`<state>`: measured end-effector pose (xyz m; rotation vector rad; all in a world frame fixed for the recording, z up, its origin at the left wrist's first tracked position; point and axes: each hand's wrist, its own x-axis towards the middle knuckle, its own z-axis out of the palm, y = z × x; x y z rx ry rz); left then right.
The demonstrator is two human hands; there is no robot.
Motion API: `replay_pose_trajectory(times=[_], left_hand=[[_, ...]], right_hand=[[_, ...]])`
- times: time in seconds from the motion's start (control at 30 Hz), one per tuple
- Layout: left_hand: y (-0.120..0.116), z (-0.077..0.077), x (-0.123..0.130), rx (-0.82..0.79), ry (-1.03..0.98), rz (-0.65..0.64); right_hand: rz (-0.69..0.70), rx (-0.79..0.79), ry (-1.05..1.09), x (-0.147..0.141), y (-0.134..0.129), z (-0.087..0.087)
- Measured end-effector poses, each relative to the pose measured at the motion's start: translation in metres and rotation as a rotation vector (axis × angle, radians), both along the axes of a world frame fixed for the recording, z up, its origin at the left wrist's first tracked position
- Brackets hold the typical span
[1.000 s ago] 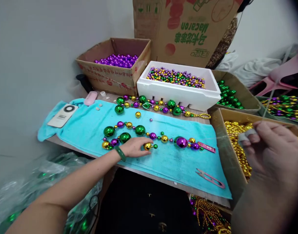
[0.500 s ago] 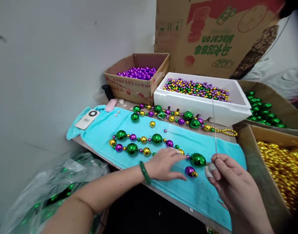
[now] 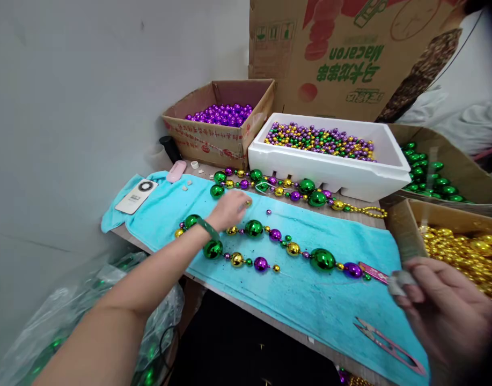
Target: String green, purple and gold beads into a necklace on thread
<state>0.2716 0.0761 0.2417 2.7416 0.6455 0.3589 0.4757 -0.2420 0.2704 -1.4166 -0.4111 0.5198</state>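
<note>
My left hand (image 3: 229, 209), with a green bangle (image 3: 208, 229) at its wrist, reaches across the towel. Its fingertips are closed at a single gold bead (image 3: 249, 202). Below it lies a string of green, purple and gold beads (image 3: 254, 229), partly hidden by my forearm. The string's right end has a purple bead (image 3: 352, 269) and small green beads. Past that end is my right hand (image 3: 439, 300), fingers pinched together, white tape (image 3: 401, 282) around them. What it pinches is hidden. A flat pink strip (image 3: 373, 272) runs between the beads and its fingers.
Thread snips (image 3: 390, 346) lie on the blue towel (image 3: 310, 305). A finished-looking bead string (image 3: 317, 199) lies behind. A foam box (image 3: 322, 177) of small beads and cartons of purple, green and gold beads (image 3: 459, 252) border the table. A phone (image 3: 136, 197) rests left.
My left hand has moved from the string up and left to the loose gold bead. My right hand has gone right, and its upright needle no longer shows. The thread snips are uncovered.
</note>
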Motion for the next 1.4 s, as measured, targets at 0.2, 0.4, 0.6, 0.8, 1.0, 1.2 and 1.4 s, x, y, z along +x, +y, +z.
replay_pose_trajectory(times=[0.2,0.4,0.6,0.8,1.0,1.2,1.4], left_hand=[[0.093,-0.010,-0.014,0.012,0.194,0.402],[0.085,-0.015,-0.014,-0.143,0.041,0.510],[0.030,0.009,0.005,-1.528,-0.686,0.400],[-0.007,0.018,0.014,-1.915,-0.801,0.314],[-0.016,0.014,0.014,-1.905,-0.766,0.209],[-0.024,0.016,0.010,-1.874,-0.745,0.137],[-0.024,0.015,0.006,-1.768,-0.735,0.180]], right_hand=[[0.191,-0.075,0.122,-0.048,0.035,-0.021],[0.254,-0.138,-0.081,-0.061,0.054,-0.045],[0.251,-0.169,-0.319,-0.077,0.064,-0.059],[0.294,-0.182,-0.423,-0.081,0.064,-0.058],[0.261,-0.203,-0.409,-0.084,0.059,-0.057],[0.253,-0.188,-0.396,-0.086,0.058,-0.055],[0.263,-0.210,-0.386,-0.080,0.053,-0.057]])
